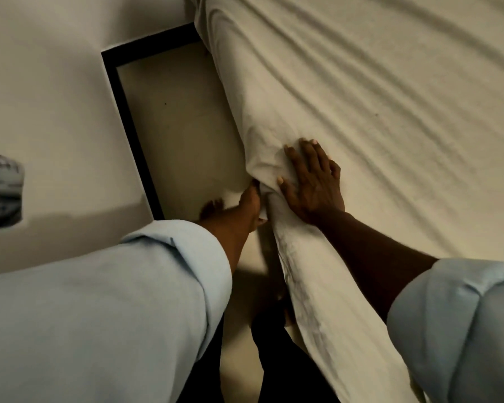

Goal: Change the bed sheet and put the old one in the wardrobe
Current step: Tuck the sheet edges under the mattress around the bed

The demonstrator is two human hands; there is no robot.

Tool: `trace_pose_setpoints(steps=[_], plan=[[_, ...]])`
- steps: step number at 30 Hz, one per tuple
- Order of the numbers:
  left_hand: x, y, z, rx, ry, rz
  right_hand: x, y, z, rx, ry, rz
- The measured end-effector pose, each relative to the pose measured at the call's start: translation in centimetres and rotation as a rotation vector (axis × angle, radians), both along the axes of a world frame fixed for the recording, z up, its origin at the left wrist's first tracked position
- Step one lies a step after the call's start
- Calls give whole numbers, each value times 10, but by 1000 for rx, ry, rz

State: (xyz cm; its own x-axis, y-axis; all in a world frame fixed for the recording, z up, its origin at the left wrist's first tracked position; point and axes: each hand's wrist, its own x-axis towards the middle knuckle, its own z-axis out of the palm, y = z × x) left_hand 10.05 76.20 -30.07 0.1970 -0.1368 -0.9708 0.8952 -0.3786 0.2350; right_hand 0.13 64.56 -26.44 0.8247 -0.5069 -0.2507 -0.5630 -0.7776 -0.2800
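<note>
— The sheet (376, 97)?
— Cream cotton, spread across the top, ridged with long diagonal creases.
— And its left edge?
— Draped down the side, wrinkled, and gathered into a tight bunch midway along the fold.

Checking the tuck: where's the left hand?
Head view, centre: left hand grips the sheet where it hangs, just left of the right hand flat on it.

Floor strip (181, 126) lies open between wall (56, 82) and bed sheet (236, 91).
</note>
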Motion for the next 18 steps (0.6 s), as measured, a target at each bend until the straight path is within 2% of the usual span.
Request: trace_pose_setpoints(steps=[6,12,15,18], plan=[[-63,34,9,-24,31,-41,-52,14,2,27,-5,-8],[-93,88,11,-99,135,-260,-88,34,6,44,-5,-36],[-100,102,2,-110,87,-320,-98,44,6,19,-4,-61],[-107,113,-9,21,-90,-353,-108,51,6,-11,6,-78]])
